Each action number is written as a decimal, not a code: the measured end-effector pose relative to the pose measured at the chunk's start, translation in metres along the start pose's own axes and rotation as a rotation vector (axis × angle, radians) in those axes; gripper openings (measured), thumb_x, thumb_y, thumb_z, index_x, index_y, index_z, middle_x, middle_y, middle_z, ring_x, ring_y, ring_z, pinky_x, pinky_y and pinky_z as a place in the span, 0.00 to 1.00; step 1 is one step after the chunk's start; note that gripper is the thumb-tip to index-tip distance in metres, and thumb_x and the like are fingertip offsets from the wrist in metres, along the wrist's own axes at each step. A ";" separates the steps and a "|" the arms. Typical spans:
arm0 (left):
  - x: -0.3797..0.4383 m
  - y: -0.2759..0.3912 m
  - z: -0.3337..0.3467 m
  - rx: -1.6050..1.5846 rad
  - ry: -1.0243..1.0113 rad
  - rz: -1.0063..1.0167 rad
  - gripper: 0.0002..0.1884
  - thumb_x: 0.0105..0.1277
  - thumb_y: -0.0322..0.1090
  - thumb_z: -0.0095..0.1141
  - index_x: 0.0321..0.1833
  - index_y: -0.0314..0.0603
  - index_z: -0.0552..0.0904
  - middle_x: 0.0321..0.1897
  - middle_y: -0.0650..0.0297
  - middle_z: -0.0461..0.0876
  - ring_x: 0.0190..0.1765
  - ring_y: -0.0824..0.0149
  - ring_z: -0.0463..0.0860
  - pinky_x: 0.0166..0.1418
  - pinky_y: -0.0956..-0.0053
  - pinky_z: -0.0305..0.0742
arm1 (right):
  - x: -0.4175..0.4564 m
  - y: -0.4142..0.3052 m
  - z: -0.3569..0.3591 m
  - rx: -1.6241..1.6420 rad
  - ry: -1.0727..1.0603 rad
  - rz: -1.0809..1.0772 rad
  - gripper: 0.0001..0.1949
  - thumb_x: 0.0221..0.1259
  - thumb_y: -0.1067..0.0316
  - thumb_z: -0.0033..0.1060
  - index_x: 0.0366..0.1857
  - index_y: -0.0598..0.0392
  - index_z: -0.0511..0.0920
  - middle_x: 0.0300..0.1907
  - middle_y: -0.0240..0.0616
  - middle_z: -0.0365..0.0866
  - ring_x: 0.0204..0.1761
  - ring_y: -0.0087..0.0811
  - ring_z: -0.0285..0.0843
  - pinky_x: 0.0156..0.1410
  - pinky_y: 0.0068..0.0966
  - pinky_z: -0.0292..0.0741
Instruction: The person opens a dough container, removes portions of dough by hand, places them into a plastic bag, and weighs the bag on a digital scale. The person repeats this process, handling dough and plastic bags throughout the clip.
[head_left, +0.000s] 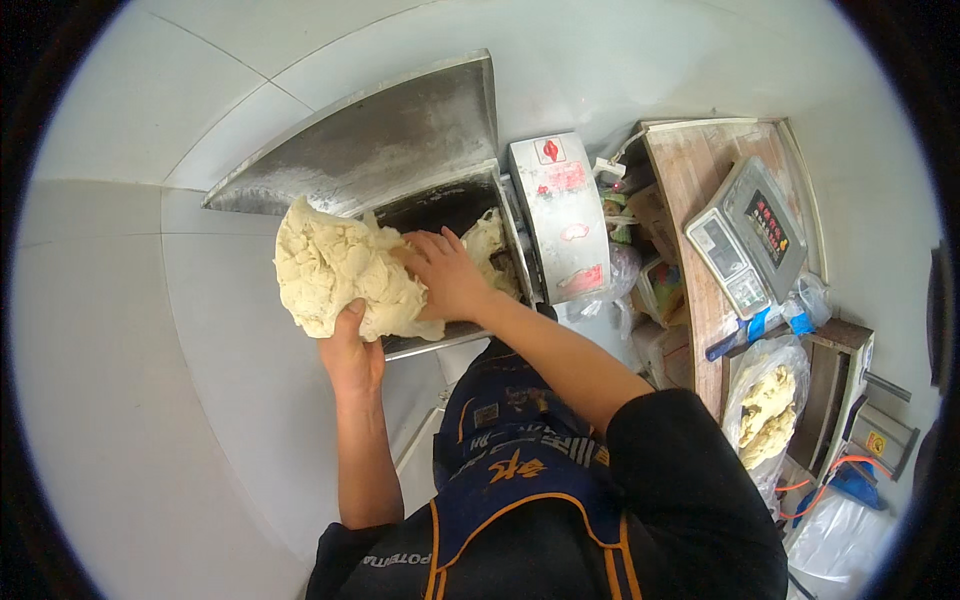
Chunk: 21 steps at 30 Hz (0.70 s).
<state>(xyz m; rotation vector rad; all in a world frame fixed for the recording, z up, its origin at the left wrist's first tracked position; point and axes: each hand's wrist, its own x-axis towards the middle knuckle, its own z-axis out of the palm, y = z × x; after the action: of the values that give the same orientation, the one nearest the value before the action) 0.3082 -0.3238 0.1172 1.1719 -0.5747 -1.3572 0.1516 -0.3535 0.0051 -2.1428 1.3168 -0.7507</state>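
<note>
A large lump of pale dough (341, 270) is held over the left end of a metal dough mixer's trough (442, 346). My left hand (354, 349) grips its lower edge, the thumb on top and the other fingers hidden beneath. My right hand (442, 274) presses against the dough's right side, its fingertips partly sunk in or hidden by it. More dough (486, 232) lies inside the trough at the right, partly behind my right hand. The mixer's metal lid (390, 135) stands raised behind the trough.
The mixer's control housing (566, 217), with a red knob, adjoins the trough. Farther right, a wooden table (686, 165) bears a digital scale (750, 232) and a blue-handled tool (727, 343). A plastic bag with dough (769, 416) lies nearer me. A tiled wall rises behind the mixer.
</note>
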 end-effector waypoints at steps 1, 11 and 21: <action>-0.001 0.002 0.002 0.036 -0.013 0.034 0.34 0.63 0.29 0.56 0.73 0.36 0.61 0.65 0.53 0.71 0.66 0.52 0.74 0.68 0.54 0.73 | 0.004 0.005 0.001 0.041 -0.039 0.055 0.49 0.35 0.47 0.79 0.69 0.47 0.63 0.70 0.50 0.61 0.71 0.56 0.59 0.76 0.50 0.55; -0.005 -0.019 -0.015 -0.029 0.141 -0.030 0.33 0.62 0.24 0.52 0.72 0.35 0.61 0.66 0.53 0.69 0.66 0.53 0.72 0.68 0.54 0.72 | -0.014 0.105 0.046 0.244 -0.190 0.558 0.40 0.44 0.51 0.72 0.66 0.49 0.67 0.63 0.51 0.71 0.63 0.52 0.72 0.66 0.40 0.72; -0.003 0.000 -0.005 0.026 0.190 -0.035 0.34 0.62 0.28 0.54 0.73 0.36 0.60 0.65 0.52 0.70 0.66 0.51 0.73 0.66 0.51 0.74 | -0.031 0.049 0.017 0.102 -0.015 0.169 0.43 0.49 0.45 0.68 0.70 0.55 0.64 0.73 0.51 0.60 0.74 0.50 0.56 0.78 0.46 0.54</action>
<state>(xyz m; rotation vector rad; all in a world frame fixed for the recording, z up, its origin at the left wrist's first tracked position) 0.3121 -0.3191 0.1158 1.3209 -0.4386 -1.2543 0.1211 -0.3427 -0.0457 -1.9264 1.4006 -0.7156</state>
